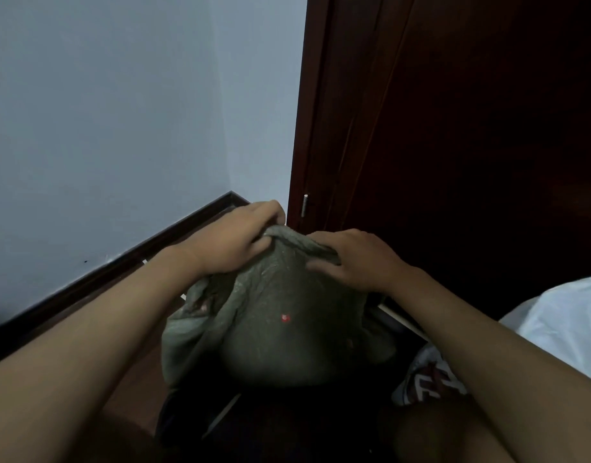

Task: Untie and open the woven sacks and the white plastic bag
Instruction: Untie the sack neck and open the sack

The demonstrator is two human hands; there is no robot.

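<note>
Gripping the bunched top of a grey-green woven sack [280, 315], the left hand [235, 237] and right hand [350, 259] both curl their fingers round its rolled mouth. It stands on the floor in the corner, between the pale wall [103, 111] and dark wooden door [454, 128]. A white plastic bag [568, 315] lies just to the right.

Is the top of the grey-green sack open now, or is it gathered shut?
Gathered shut. The grey-green sack has its top bunched into a roll, gripped by the left hand and right hand; no opening shows.
</note>
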